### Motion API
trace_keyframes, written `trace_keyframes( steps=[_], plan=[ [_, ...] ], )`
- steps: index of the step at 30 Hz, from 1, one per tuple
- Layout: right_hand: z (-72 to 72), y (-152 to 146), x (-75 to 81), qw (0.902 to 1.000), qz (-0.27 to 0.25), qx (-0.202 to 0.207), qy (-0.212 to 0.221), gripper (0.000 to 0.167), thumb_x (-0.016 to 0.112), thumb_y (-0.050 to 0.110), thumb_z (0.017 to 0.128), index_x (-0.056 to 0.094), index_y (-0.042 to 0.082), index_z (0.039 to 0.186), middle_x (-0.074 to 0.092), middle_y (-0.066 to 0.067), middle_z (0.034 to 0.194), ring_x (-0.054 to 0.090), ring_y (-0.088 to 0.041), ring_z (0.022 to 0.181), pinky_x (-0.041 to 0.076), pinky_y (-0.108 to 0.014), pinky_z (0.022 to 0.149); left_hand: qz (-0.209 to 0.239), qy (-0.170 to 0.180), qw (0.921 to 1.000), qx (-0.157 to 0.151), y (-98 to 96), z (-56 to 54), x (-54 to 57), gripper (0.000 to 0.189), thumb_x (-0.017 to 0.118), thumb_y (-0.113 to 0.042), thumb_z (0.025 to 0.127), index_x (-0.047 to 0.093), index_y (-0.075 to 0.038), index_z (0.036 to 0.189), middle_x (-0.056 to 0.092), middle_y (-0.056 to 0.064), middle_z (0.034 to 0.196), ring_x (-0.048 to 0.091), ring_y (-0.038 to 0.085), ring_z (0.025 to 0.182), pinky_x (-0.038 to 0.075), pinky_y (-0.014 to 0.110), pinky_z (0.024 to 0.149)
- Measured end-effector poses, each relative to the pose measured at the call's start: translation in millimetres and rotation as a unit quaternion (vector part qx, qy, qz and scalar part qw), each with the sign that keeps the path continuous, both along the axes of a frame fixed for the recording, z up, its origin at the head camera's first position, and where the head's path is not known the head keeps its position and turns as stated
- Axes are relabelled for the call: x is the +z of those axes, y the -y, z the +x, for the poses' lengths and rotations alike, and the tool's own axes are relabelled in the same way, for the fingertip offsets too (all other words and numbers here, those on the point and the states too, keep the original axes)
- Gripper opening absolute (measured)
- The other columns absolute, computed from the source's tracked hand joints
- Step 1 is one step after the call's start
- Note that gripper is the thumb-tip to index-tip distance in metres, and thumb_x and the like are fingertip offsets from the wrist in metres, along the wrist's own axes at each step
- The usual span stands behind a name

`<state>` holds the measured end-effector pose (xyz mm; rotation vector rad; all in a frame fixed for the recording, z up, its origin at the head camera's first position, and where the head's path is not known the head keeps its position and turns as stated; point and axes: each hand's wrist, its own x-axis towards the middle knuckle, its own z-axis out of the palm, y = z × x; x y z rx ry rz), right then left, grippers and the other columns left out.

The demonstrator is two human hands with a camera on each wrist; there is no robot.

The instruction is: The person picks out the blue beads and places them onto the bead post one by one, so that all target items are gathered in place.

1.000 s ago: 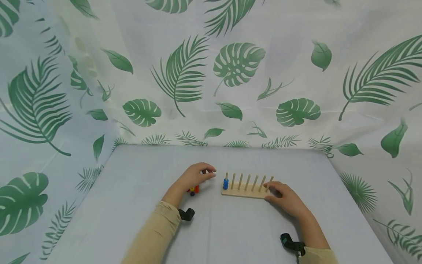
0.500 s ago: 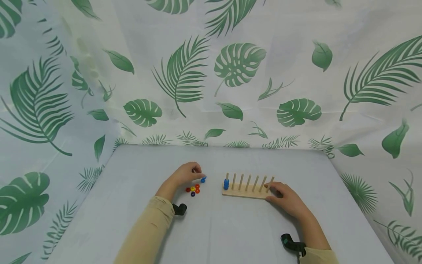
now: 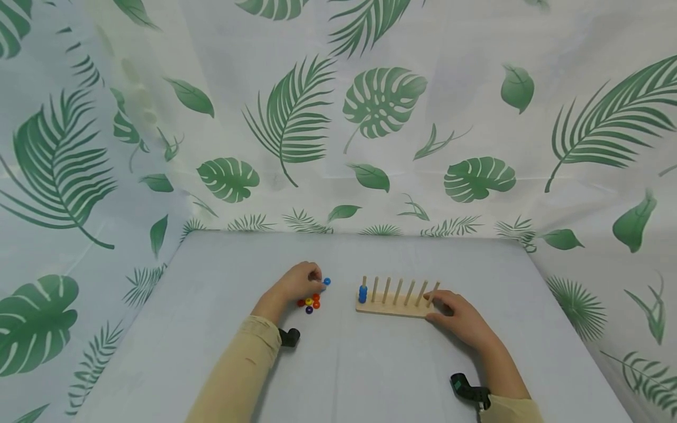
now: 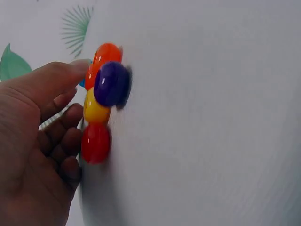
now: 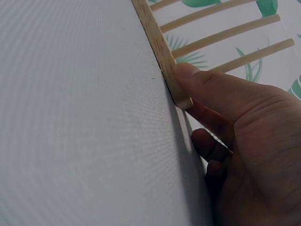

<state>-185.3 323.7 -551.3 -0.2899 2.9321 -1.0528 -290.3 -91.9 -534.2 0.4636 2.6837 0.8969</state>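
My left hand [image 3: 297, 282] is at the loose beads, thumb and fingertips closing on a blue bead [image 4: 82, 83] that the thumb mostly hides in the left wrist view. A second blue bead [image 3: 327, 281] shows just past the fingertips. Beside the hand lie a purple bead [image 4: 112, 84], a yellow bead [image 4: 96, 107], a red bead [image 4: 96, 143] and two orange beads [image 3: 316, 305]. My right hand [image 3: 459, 317] grips the right end of a wooden peg board [image 5: 162, 56], thumb along its front edge. Blue beads [image 3: 362, 294] are stacked on the board's leftmost peg.
A pale cloth-covered table [image 3: 391, 364] lies under everything. Behind it hangs a white curtain [image 3: 402, 153] printed with green leaves. Several bare upright pegs [image 3: 398, 292] rise from the board. Each wrist carries a small black camera [image 3: 290, 336].
My left hand has moved left from beside the peg board to the loose beads, and its fingers have drawn together at the blue ones. The right hand and the board stay put.
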Motion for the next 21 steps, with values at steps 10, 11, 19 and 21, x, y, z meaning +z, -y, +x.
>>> trace_keyframes(
  steps=[10,11,19,21],
  plan=[
    [0.1,1.0,2.8,1.0000,-0.005,0.000,0.001,0.043,0.074,0.036,0.088,0.064,0.017,0.126,0.059,-0.013,0.137,0.053,-0.037,0.125,0.042,-0.058,0.101,0.005,-0.016,0.9997,0.016,14.2,-2.6,-4.4,0.024,0.068,-0.028,0.092,0.067,-0.020,0.115,0.063,0.000,0.113,0.058,0.019,0.105,0.048,0.041,0.096],
    [0.1,1.0,2.8,1.0000,-0.006,0.001,0.000,0.043,0.074,0.036,0.088,0.064,0.017,0.126,0.058,-0.013,0.137,0.053,-0.037,0.125,0.042,-0.058,0.101,0.006,-0.014,0.9998,0.015,14.6,-2.4,-4.1,0.025,0.068,-0.028,0.092,0.067,-0.020,0.116,0.063,0.000,0.113,0.058,0.019,0.105,0.048,0.041,0.097],
    [1.7,1.3,1.5,1.0000,0.003,0.001,-0.004,0.044,0.074,0.037,0.088,0.065,0.018,0.126,0.059,-0.012,0.136,0.056,-0.034,0.122,0.045,-0.055,0.098,0.008,-0.019,0.9998,0.008,14.4,-2.3,-5.2,0.023,0.069,-0.028,0.093,0.069,-0.020,0.115,0.063,0.000,0.112,0.058,0.018,0.104,0.048,0.041,0.097],
    [1.7,1.3,1.5,1.0000,0.003,0.003,-0.006,0.043,0.074,0.037,0.088,0.065,0.018,0.126,0.060,-0.012,0.136,0.056,-0.034,0.122,0.045,-0.055,0.098,0.009,-0.024,0.9996,0.007,14.6,-2.4,-6.4,0.021,0.069,-0.027,0.093,0.069,-0.019,0.113,0.063,0.000,0.111,0.058,0.018,0.103,0.048,0.040,0.096]
  ],
)
